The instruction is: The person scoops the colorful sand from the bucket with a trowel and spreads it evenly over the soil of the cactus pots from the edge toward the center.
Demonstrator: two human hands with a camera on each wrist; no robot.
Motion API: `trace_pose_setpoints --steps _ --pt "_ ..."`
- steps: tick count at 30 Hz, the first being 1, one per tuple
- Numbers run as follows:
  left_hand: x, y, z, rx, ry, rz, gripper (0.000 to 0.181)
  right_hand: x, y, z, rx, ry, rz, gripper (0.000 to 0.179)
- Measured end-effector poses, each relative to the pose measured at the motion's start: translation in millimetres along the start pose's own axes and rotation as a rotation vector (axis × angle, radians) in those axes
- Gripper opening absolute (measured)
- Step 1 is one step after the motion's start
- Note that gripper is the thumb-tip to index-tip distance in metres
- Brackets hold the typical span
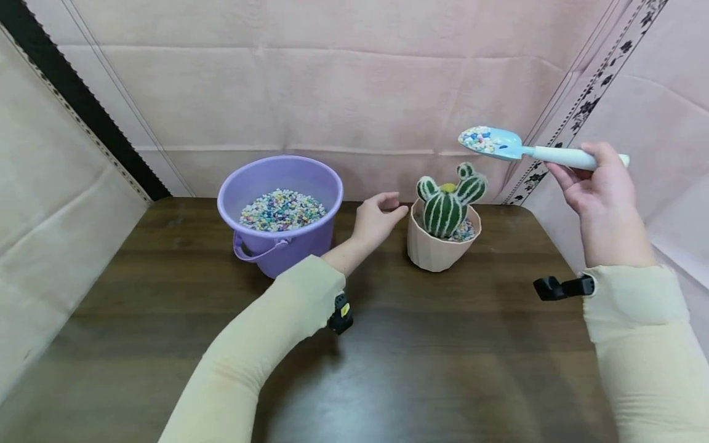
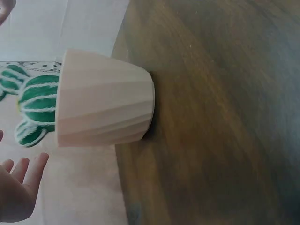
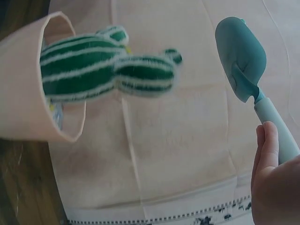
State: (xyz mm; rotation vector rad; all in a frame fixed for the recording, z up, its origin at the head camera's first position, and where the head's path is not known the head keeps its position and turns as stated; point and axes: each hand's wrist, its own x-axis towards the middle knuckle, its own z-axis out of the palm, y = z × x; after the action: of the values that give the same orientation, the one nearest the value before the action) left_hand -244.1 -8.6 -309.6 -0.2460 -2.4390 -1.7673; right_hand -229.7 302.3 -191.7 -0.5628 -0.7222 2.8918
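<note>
Look there, the right hand (image 1: 602, 191) is up to the right of the pot (image 1: 440, 253), fingers and thumb pinching the handle of the scoop (image 1: 545, 154), its blade of beads (image 1: 480, 139) raised higher than the pot! Left hand (image 1: 376, 220), thumb and fingers parted, just left of the pot. A cactus (image 1: 445, 214) stands inside; farther left of the pot, the bucket (image 1: 299, 247).

We can't see cactus (image 1: 445, 215) base, hidden in pot (image 1: 436, 253). L hand (image 1: 376, 221) (nr pot) & R hand (image 1: 600, 191) (R of pot): cut off in own wrist views. Bits (image 1: 479, 140) in scoop (image 1: 562, 157), up R of pot: too sm. to ID.
</note>
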Motion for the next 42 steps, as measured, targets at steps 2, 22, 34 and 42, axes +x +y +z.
trace_pose_setpoints --steps 2,22,34,42 --pt "1.8 -5.3 5.4 0.012 0.0 -0.021 0.039 0.5 -4.7 -5.7 0.025 0.001 0.008 0.029" --pt "5.3 -26.3 61.3 -0.012 0.016 -0.188 0.04 8.2 -29.5 -52.7 0.061 0.068 0.019 0.023" --pt "14.5 -30.8 49.9 -0.045 0.099 -0.239 0.031 16.9 -32.4 -77.7 0.051 0.076 0.067 0.022" --pt "2.7 -27.1 51.9 -0.023 -0.006 -0.266 0.042 25.2 -31.9 -94.4 0.031 0.068 0.103 0.022"
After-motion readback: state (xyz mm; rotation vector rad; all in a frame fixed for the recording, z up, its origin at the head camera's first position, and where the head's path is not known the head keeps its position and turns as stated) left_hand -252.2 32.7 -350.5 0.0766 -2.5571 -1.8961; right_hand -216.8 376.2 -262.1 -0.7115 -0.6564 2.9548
